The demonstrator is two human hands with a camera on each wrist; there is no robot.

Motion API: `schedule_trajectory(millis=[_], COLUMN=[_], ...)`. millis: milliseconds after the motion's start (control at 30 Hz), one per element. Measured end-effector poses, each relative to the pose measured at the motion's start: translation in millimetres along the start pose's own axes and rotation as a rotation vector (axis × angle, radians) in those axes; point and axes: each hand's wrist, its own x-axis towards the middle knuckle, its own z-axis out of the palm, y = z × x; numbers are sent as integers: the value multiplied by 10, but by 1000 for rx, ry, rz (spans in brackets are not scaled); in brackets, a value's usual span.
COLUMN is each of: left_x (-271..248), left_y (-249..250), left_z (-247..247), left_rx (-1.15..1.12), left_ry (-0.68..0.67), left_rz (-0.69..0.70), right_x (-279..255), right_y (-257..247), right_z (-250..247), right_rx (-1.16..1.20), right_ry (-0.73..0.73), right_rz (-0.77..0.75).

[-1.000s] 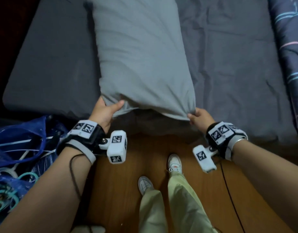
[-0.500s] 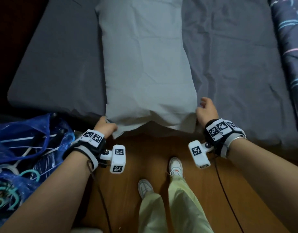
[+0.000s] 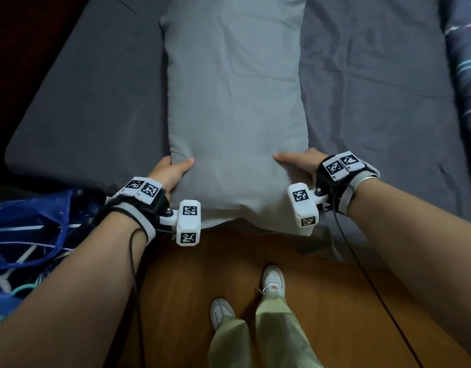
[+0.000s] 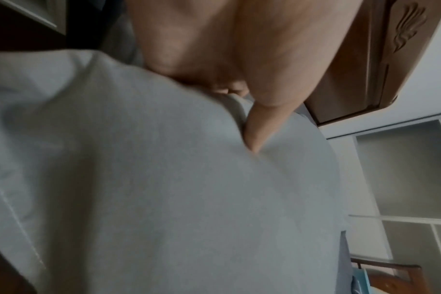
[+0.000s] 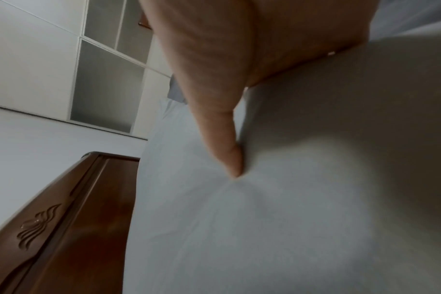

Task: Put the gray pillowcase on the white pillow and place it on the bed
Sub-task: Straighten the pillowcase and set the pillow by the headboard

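Two hands are now gripping the cased pillow's near sides rather than its corners: left hand [image 3: 168,173] and right hand [image 3: 299,162] are clasping the gray pillowcase [image 3: 235,102], lying lengthwise on the bed [image 3: 91,107] with its near end overhanging the edge, so placing seems nearly done. Beside it, a blue bag [image 3: 29,235] is holding hangers. Close up, the left thumb [image 4: 259,127] is digging into fabric, the right thumb [image 5: 229,151] likewise; no white pillow is showing.
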Motion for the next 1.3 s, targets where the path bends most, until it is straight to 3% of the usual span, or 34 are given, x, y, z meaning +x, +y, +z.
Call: schedule_trajectory(millis=[300, 500, 700, 933, 1033, 1200, 1300], left_x=[169, 516, 966, 1493, 1625, 1698, 1655], left_y=[301, 526, 798, 1310, 1391, 1343, 1223], left_z=[-26, -107, -205, -317, -292, -344, -440], left_rx=[325, 148, 5, -5, 79, 255, 311], left_ry=[-69, 44, 103, 43, 15, 47, 60], left_rz=[-152, -57, 9, -3, -1, 136, 150], right_x=[0, 197, 364, 579, 688, 807, 824], right_y=[-311, -917, -1584, -2287, -2334, -2231, -2134], right_z=[-230, -157, 274, 588, 567, 346, 266], right_rx=[-296, -124, -121, -297, -315, -290, -296], right_ry=[-94, 201, 262, 284, 297, 328, 319], right_rz=[101, -111, -300, -300, -207, -169, -170])
